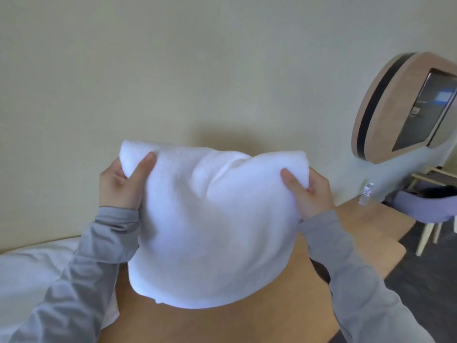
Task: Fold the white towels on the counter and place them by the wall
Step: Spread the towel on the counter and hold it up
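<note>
A white towel (212, 226) hangs doubled over in the air above the wooden counter (247, 323). My left hand (121, 184) pinches its upper left corner, thumb on the near side. My right hand (306, 191) pinches its upper right corner the same way. The towel's lower edge hangs just above the counter. More white towels (32, 273) lie in a loose heap on the counter at the left, partly behind my left sleeve.
The pale wall (197, 70) runs along the back of the counter. A small water bottle (366, 194) stands on the counter at the far right by the wall. A wood-framed wall screen (408, 107) hangs above a purple chair (425, 206) at the right.
</note>
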The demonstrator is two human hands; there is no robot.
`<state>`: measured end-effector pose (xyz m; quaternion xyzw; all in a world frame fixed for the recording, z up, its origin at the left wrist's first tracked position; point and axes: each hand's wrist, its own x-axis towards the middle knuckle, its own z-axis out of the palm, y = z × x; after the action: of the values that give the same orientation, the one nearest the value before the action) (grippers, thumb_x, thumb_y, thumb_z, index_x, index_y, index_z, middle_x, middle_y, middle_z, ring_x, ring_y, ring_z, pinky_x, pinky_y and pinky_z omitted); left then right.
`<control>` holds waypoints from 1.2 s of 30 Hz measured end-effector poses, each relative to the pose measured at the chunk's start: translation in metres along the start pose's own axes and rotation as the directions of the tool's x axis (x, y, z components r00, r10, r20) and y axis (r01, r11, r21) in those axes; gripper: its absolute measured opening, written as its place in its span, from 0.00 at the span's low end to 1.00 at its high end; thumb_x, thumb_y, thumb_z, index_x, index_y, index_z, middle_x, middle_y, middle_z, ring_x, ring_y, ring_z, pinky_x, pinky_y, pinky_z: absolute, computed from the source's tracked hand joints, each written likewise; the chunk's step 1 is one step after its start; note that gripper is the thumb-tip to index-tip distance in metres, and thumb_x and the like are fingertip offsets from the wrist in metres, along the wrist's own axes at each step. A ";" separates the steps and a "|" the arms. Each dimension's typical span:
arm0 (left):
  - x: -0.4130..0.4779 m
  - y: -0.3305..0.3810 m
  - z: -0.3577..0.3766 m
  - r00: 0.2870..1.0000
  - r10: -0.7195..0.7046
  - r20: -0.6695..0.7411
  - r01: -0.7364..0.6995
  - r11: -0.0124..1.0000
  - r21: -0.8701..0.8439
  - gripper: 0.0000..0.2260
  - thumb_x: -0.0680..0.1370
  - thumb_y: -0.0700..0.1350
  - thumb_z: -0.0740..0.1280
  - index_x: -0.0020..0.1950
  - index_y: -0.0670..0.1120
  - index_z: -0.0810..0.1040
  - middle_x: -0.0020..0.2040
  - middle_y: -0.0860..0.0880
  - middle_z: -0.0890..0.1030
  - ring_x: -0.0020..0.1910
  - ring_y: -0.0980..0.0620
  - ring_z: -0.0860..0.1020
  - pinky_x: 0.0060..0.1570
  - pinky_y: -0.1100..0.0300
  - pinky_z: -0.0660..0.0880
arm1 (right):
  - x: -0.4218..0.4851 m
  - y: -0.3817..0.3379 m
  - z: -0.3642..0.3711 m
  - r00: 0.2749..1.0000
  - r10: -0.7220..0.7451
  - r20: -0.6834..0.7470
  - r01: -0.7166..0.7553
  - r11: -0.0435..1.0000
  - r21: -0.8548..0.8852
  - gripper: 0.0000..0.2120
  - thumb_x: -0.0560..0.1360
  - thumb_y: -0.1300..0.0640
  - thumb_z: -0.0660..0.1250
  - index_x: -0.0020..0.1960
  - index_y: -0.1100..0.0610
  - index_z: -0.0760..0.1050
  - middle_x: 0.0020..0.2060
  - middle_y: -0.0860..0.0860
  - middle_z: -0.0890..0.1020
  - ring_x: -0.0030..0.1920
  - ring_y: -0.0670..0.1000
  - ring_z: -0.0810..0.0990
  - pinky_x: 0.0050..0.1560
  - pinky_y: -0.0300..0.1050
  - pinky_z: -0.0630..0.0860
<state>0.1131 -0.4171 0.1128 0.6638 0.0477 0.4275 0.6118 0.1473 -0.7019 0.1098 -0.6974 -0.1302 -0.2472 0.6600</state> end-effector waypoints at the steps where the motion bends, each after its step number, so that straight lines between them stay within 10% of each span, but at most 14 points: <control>1: -0.009 -0.001 0.015 1.000 0.000 0.003 0.000 1.000 0.022 0.22 0.73 0.48 0.72 0.29 0.46 0.59 0.23 0.58 0.62 0.22 0.61 0.60 0.22 0.70 0.58 | 0.002 0.005 -0.015 1.000 0.012 -0.006 -0.013 1.000 -0.011 0.06 0.74 0.58 0.68 0.38 0.53 0.76 0.31 0.43 0.79 0.34 0.41 0.75 0.35 0.32 0.73; 12: -0.048 -0.057 0.139 0.973 -0.162 0.165 0.134 0.976 0.172 0.19 0.74 0.45 0.70 0.29 0.44 0.64 0.24 0.52 0.67 0.22 0.61 0.65 0.21 0.74 0.61 | 0.014 0.087 -0.119 0.981 0.178 -0.080 -0.184 0.980 -0.078 0.18 0.74 0.57 0.69 0.45 0.74 0.71 0.32 0.60 0.70 0.38 0.48 0.67 0.39 0.44 0.64; 20: -0.020 -0.152 0.241 0.873 -0.385 0.301 0.295 0.906 0.303 0.12 0.72 0.49 0.72 0.38 0.41 0.77 0.33 0.49 0.79 0.34 0.51 0.75 0.33 0.64 0.73 | 0.054 0.187 -0.146 0.905 0.387 -0.176 -0.403 0.913 -0.061 0.11 0.73 0.56 0.69 0.36 0.61 0.75 0.30 0.50 0.73 0.32 0.48 0.69 0.35 0.42 0.68; 24: -0.018 -0.222 0.302 0.735 -0.574 0.361 0.360 0.781 0.511 0.19 0.73 0.52 0.71 0.56 0.41 0.76 0.52 0.42 0.79 0.50 0.44 0.77 0.51 0.54 0.73 | 0.066 0.251 -0.142 0.780 0.570 -0.259 -0.595 0.803 -0.027 0.04 0.74 0.57 0.69 0.43 0.57 0.79 0.40 0.53 0.81 0.44 0.55 0.79 0.46 0.47 0.75; 28: -0.050 -0.273 0.335 0.716 -0.643 0.274 0.331 0.657 0.677 0.36 0.74 0.55 0.69 0.75 0.43 0.57 0.73 0.40 0.61 0.71 0.41 0.62 0.70 0.49 0.59 | 0.074 0.310 -0.133 0.535 0.797 -0.280 -0.818 0.572 0.063 0.17 0.73 0.58 0.70 0.58 0.67 0.75 0.53 0.62 0.80 0.54 0.61 0.78 0.58 0.57 0.75; 36: -0.233 -0.271 0.318 0.593 -0.805 -0.021 0.701 0.504 0.504 0.26 0.68 0.48 0.76 0.62 0.44 0.71 0.57 0.43 0.71 0.56 0.43 0.73 0.60 0.49 0.71 | 0.094 0.363 -0.112 0.173 0.985 -0.001 -0.930 0.163 0.329 0.19 0.70 0.68 0.69 0.61 0.63 0.72 0.43 0.59 0.79 0.36 0.57 0.79 0.26 0.44 0.77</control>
<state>0.2896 -0.7323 -0.2004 0.7421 0.3666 0.0163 0.5609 0.3917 -0.8601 -0.1522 -0.4985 0.3833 0.1735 0.7579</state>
